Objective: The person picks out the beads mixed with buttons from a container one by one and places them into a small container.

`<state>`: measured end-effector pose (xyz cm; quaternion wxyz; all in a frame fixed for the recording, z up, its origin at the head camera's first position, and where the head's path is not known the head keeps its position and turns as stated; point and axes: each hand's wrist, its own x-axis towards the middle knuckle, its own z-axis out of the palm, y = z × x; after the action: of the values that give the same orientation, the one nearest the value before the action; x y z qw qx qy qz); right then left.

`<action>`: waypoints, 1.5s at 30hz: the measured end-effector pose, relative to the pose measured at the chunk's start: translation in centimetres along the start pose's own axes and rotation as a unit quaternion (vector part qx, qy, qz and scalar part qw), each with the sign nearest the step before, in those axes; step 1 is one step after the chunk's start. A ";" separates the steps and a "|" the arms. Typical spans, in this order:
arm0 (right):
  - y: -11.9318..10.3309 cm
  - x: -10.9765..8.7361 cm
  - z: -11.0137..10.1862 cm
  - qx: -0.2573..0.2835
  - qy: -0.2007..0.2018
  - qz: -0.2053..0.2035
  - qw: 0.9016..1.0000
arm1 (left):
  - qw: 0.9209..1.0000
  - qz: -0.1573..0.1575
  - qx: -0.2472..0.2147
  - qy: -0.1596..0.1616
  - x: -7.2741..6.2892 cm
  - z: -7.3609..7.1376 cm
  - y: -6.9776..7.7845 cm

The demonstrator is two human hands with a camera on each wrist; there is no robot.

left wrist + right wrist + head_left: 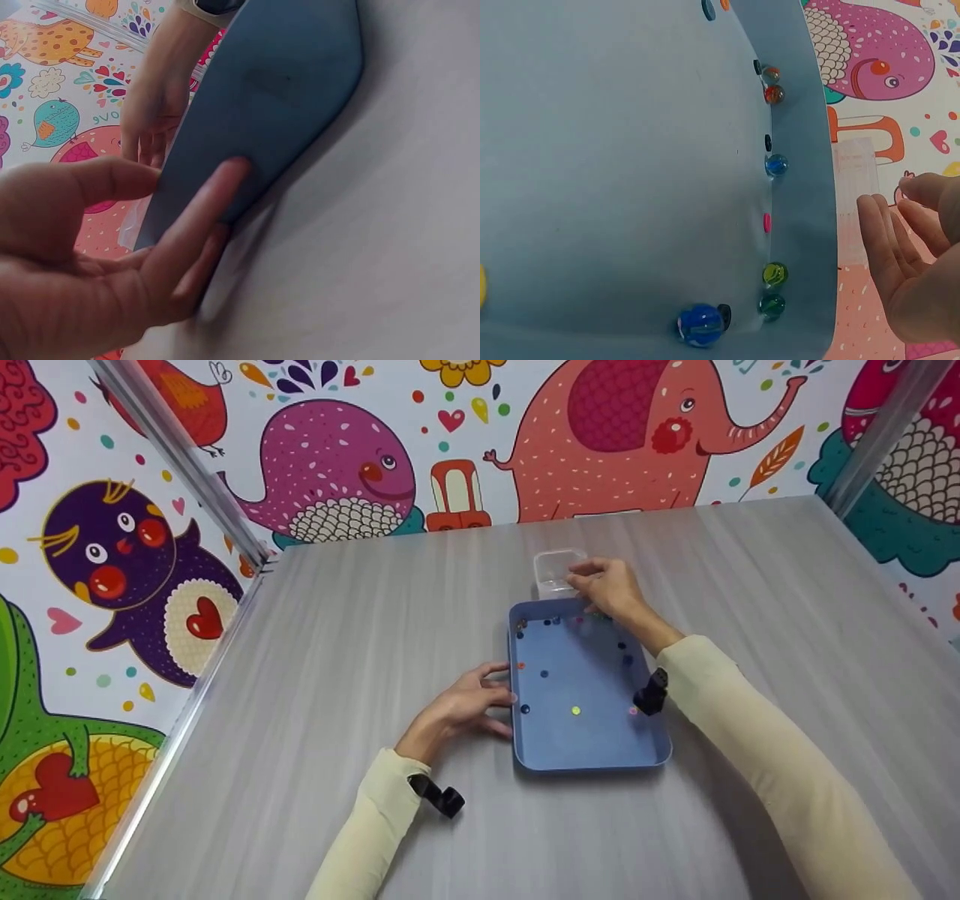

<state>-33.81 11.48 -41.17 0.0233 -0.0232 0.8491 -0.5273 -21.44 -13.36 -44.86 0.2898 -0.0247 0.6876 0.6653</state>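
A blue tray holds small coloured buttons, such as a yellow one, and glass marbles, such as a blue one. My left hand is at the tray's left side, its fingertips touching the outer wall and rim. Beyond the tray's far edge stands a small clear plastic box. Over its right part is my right hand, with fingers loosely bent. In the right wrist view, the fingers stand apart from the thumb side, and no held thing shows between them.
Several marbles, including a green one, line the tray's far wall. The tray stands on a grey wood-grain table. Printed cartoon panels close off the back and left, with a metal post at the back left corner.
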 end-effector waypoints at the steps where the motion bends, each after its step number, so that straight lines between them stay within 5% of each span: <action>1: 0.0 -0.1 0.1 0.001 -0.002 -0.002 1.000 | 1.000 0.000 0.000 0.000 0.0 0.0 0.0; 23: 0.5 -1.5 1.1 0.088 -0.024 -0.012 0.996 | 1.000 0.003 -0.010 -0.005 0.0 0.0 -0.1; 45: 0.6 -2.2 3.4 0.048 -0.101 0.020 0.994 | 1.000 0.001 -0.009 -0.006 0.0 0.1 0.1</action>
<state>-31.39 8.86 -43.15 0.1206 -0.0584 0.8165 -0.5616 -21.49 -13.29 -44.79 0.2931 -0.0227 0.6796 0.6721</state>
